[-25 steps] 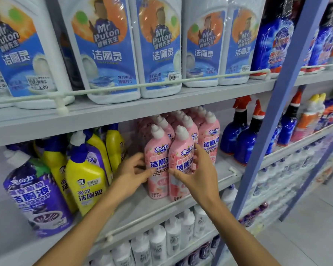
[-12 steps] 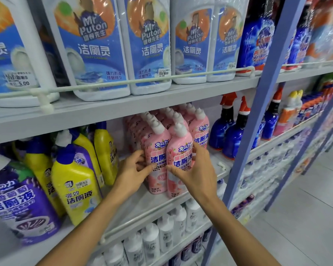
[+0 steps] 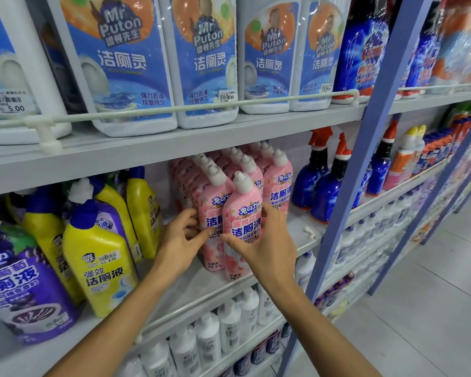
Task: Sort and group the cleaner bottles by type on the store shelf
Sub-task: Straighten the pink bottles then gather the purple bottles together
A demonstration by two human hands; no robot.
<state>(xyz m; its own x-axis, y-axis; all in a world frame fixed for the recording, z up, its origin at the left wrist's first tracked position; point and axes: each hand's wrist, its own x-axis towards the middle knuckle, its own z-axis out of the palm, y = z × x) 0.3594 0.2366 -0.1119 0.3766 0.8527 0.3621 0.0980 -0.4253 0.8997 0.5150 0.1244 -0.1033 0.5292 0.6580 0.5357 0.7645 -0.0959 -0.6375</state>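
Observation:
Several pink cleaner bottles with white caps stand in rows in the middle of the grey shelf (image 3: 305, 240). My right hand (image 3: 264, 248) wraps the front pink bottle (image 3: 244, 210) from its right side. Beside it to the left stands a second pink bottle (image 3: 211, 210), and my left hand (image 3: 181, 240) holds it from the left with fingers curled on its label. Yellow bottles with blue caps (image 3: 101, 257) stand left of the pink group. A purple bottle (image 3: 19, 284) is at the far left.
Large white and blue jugs (image 3: 125, 63) fill the upper shelf behind a white rail. Dark blue spray bottles with red triggers (image 3: 326, 186) stand right of the pink group. A blue upright post (image 3: 351, 186) divides the bays. White bottles (image 3: 229, 325) line the shelf below. Floor lies at the right.
The two front pink bottles have shifted slightly toward the rows behind while both hands stay on them. The camera has turned a little to the right, sliding the shelf contents leftward.

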